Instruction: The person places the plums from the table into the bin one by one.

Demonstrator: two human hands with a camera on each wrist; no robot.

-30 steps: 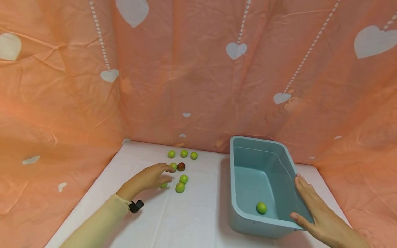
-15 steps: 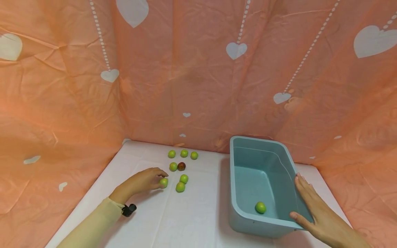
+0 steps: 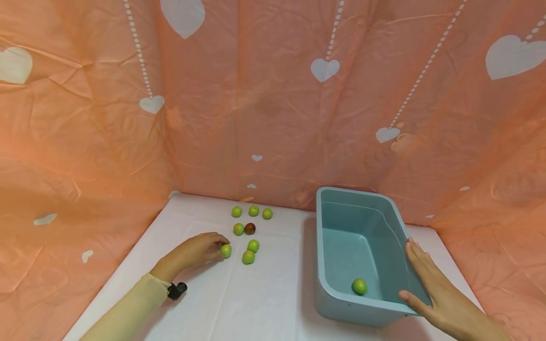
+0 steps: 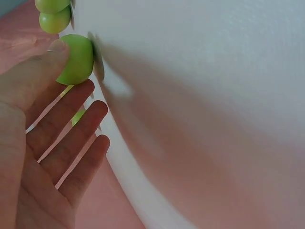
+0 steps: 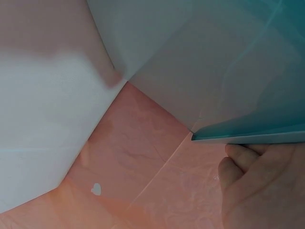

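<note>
Head view. Left hand: grip half curled on the white bench, fingertips touching one green fruit at its near left side; fruit rests on the bench, not lifted. Six more fruits just beyond (five green, one reddish-brown fruit). Right hand: flat, fingers straight, laid along the right rim of the teal tub, thumb at its near corner. One green fruit in tub, near end. Peach heart-print cloth behind.

Left wrist view. Thumb tip rests on the fruit's top; the other fingers spread, straight, beneath it (grip wide, not closed round).

Right wrist view. Right hand's thumb pressed under the tub's rim; fingers out of sight.
</note>
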